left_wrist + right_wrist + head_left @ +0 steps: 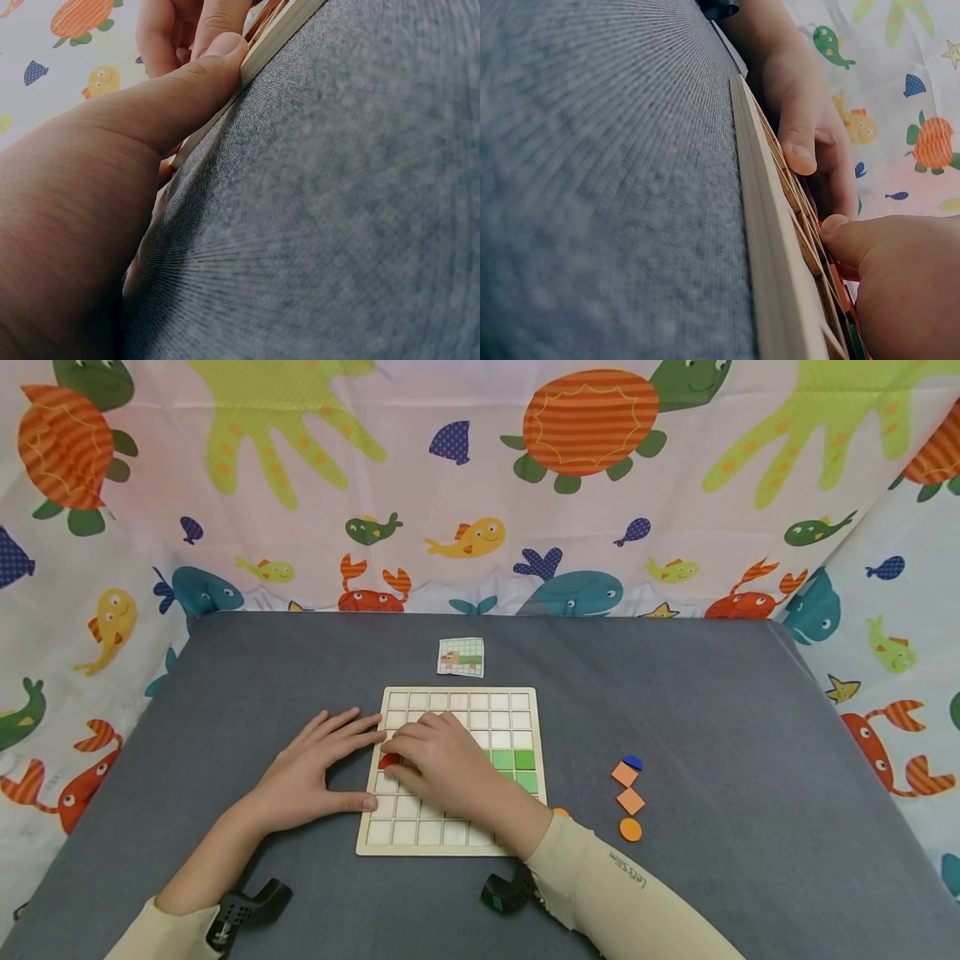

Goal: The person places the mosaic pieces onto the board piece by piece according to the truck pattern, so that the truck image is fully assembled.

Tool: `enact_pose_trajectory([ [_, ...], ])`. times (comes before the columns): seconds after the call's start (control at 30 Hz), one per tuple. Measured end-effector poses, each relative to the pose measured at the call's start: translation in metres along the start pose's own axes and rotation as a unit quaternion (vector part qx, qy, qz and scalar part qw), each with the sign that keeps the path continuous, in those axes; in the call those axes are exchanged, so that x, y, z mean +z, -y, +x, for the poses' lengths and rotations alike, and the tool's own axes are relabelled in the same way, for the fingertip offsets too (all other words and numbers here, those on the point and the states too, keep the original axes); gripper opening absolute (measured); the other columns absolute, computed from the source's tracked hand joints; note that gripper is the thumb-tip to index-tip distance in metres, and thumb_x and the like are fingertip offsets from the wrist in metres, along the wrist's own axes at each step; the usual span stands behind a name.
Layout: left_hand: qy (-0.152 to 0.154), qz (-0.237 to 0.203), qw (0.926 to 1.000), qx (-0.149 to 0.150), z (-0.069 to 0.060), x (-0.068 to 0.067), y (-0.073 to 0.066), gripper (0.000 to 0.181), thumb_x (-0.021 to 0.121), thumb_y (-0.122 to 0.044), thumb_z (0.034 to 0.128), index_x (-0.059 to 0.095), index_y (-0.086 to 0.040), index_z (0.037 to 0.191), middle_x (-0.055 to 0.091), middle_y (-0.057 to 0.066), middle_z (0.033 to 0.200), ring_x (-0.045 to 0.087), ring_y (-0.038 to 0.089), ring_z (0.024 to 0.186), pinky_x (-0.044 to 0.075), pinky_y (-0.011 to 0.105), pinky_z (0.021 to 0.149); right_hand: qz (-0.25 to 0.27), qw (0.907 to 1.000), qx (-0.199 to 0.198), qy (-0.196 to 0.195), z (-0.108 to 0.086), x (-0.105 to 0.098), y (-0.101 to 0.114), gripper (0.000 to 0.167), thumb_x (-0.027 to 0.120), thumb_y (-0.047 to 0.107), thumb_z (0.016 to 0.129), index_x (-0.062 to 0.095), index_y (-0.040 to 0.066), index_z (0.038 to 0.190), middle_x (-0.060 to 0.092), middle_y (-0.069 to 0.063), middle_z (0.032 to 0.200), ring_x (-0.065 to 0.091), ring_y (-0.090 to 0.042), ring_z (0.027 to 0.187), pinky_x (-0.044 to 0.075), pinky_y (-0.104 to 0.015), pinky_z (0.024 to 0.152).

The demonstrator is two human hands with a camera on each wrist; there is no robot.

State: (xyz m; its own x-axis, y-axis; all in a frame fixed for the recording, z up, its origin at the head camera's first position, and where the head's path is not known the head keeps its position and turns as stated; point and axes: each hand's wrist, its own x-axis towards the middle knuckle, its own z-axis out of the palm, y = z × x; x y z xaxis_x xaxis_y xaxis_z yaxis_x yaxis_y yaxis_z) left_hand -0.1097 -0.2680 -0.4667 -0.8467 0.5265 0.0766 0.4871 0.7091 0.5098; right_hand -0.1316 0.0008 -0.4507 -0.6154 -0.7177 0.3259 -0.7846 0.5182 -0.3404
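Observation:
A square wooden grid board (447,848) lies on the grey cloth. My left hand (303,774) rests at its left edge with fingers spread, the thumb (217,56) touching the wooden rim. Over the board's left part, my right hand (450,768) pinches a small red piece (388,761) between thumb and forefinger, at a cell in the leftmost column. The fingers hide part of the piece, so its full shape cannot be told. Green squares (524,760) fill several cells near the right side; the right hand covers the cells between.
Right of the board lie orange squares (631,801), an orange disc (630,830) and a blue piece (633,762). Another orange piece (561,812) shows partly beside the right forearm. A small printed card (461,657) lies behind the board. A patterned curtain (300,543) hangs behind the table.

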Motion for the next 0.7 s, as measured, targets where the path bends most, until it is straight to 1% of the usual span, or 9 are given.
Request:
enact_pose_trajectory([
  [0.17,0.0,0.001,1.0,-0.004,-0.0003,0.0002,-0.0008,0.094,0.084,-0.07,0.0861,0.052,-0.03,0.165,0.038,-0.005,0.175,0.023,0.031,0.166,0.006,0.056,0.136,0.003,1.0,0.0,-0.005,-0.0012,0.0006,-0.0006,0.019,0.077,0.03,0.105,0.081,0.022,0.122,0.077,0.01,0.12,0.062,-0.015,0.105,0.049,-0.035,0.092],
  [0.37,-0.002,-0.003,1.0,0.0,-0.0009,0.002,-0.0008,0.093,0.084,-0.069,0.0866,0.052,-0.03,0.165,0.038,-0.004,0.175,0.023,0.032,0.166,0.006,0.057,0.136,0.009,0.9999,0.004,-0.008,-0.0033,0.0007,-0.0009,0.018,0.077,0.028,0.105,0.082,0.023,0.122,0.077,0.011,0.119,0.062,-0.013,0.103,0.048,-0.034,0.09],
  [0.7,-0.004,0.001,1.0,0.004,-0.0004,0.0026,0.0005,0.092,0.084,-0.069,0.0866,0.053,-0.029,0.164,0.039,-0.005,0.175,0.023,0.031,0.166,0.006,0.056,0.136,0.014,0.9998,-0.008,-0.009,-0.0068,-0.0027,-0.0022,0.021,0.076,0.026,0.105,0.082,0.019,0.123,0.077,0.008,0.12,0.065,-0.015,0.105,0.05,-0.033,0.089],
])
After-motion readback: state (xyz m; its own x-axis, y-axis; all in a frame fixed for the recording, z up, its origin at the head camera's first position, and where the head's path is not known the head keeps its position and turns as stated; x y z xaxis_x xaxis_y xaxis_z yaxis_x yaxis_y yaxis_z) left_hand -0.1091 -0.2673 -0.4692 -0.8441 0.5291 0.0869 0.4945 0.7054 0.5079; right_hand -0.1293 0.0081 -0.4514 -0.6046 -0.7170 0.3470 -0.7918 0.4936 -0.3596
